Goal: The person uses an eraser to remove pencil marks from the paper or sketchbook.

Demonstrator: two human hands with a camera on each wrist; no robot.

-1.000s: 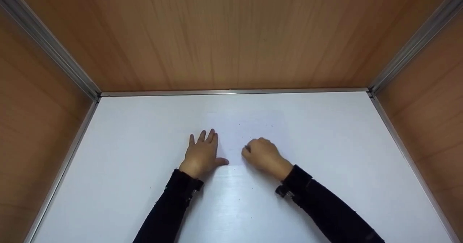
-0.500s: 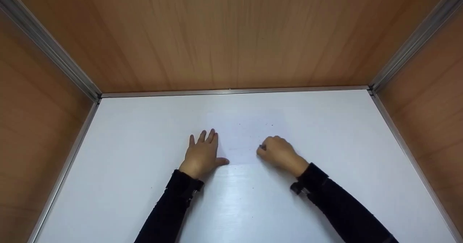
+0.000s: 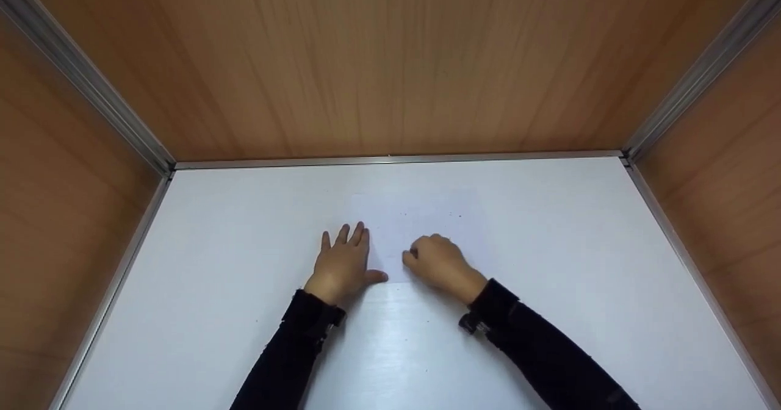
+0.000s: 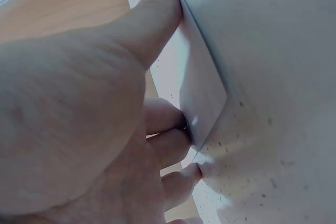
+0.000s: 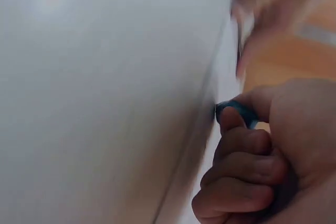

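- A white sheet of paper lies flat on the white desk, near its middle and a little toward the back wall; it is hard to tell from the desk surface, and only its faint edges show.
- A small blue pen-like thing is pinched in the right hand; its tip touches the sheet near the sheet's near-left part. What it is exactly cannot be told, since only a short blue end shows.
- The right hand's fingers are curled tight into the palm around that blue thing.
- The left hand lies palm down on the sheet's left edge, fingers straight and close together, thumb stuck out toward the right hand, gripping nothing.
- In the left wrist view the fingertips press at the corner of the sheet.
- Both arms wear dark sleeves.
- Wood-grain walls with metal strips stand around the desk on three sides.
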